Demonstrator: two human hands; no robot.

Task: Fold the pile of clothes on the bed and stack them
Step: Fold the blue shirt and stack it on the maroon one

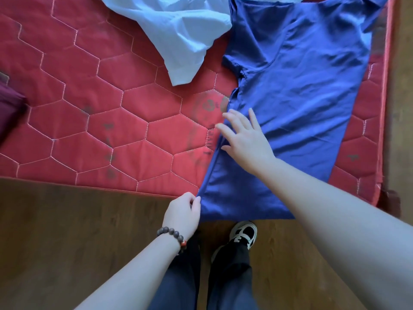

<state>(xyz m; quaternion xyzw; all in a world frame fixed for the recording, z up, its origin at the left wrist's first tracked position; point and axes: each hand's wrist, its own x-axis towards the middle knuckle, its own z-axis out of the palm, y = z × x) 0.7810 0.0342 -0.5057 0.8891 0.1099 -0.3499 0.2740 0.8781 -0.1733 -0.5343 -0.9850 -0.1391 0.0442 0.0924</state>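
Left to right: a maroon cloth, perhaps already folded, at the mattress edge; a crumpled white shirt; the blue shirt spread flat. Left hand pinches its hem corner to keep it taut; right hand, fingers spread, presses the side edge, likely setting a fold line.

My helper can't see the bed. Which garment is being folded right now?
On the red quilted mattress, look to its right side. The blue T-shirt lies flat under both hands, unlike the crumpled white garment beside it.
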